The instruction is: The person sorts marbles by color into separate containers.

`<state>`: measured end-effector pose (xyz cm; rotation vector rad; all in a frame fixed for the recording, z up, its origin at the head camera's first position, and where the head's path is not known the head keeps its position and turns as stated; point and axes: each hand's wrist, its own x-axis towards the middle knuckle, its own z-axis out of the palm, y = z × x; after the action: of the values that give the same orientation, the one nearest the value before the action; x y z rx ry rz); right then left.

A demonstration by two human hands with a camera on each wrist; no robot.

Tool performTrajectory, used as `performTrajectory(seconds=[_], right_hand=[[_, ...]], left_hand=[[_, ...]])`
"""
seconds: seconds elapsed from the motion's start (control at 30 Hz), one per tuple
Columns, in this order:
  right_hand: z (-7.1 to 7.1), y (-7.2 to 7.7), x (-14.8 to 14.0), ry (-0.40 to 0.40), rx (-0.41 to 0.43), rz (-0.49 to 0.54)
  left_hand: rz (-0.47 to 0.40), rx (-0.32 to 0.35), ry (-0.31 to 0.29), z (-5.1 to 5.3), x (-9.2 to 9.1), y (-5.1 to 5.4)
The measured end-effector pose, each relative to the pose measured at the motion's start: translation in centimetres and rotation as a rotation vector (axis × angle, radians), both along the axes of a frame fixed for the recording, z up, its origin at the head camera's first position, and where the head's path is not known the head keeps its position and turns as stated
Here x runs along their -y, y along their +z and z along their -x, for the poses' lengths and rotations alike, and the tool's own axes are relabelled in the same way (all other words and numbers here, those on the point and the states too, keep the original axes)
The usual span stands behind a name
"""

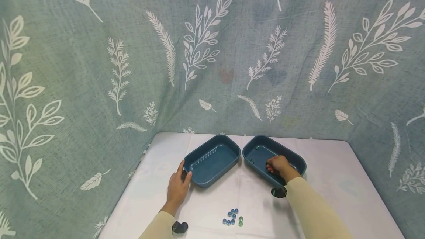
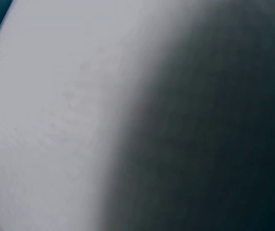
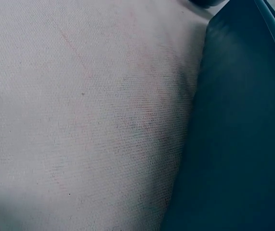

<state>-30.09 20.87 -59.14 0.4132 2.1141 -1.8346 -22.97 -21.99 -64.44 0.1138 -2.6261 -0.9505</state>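
Note:
In the head view two blue rectangular trays stand side by side on the white table. My left hand touches the near-left end of the left tray, its fingers fairly straight along the rim. Inside the right tray is my right hand, fingers curled, with a dark green marble at the fingertips. Two more green marbles lie on that tray's floor, one a far marble and one a nearer marble. The right wrist view shows the tray's outer wall, with no fingers visible.
Several blue marbles and two green marbles lie loose on the white tablecloth in front of the trays. Leaf-patterned cloth hangs behind and at both sides. A dark blur covers much of the left wrist view.

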Motion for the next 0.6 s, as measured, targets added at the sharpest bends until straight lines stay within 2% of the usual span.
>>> performTrajectory(seconds=[0.37, 0.6], right_hand=[[-0.5, -0.1, -0.8, -0.002, 0.008, 0.008], [-0.5, 1.6, -1.6, 0.034, -0.055, -0.126]], left_hand=[[0.001, 0.005, -0.005, 0.0, -0.1, -0.4], [0.008, 0.012, -0.004, 0.3, 0.2, -0.6]])
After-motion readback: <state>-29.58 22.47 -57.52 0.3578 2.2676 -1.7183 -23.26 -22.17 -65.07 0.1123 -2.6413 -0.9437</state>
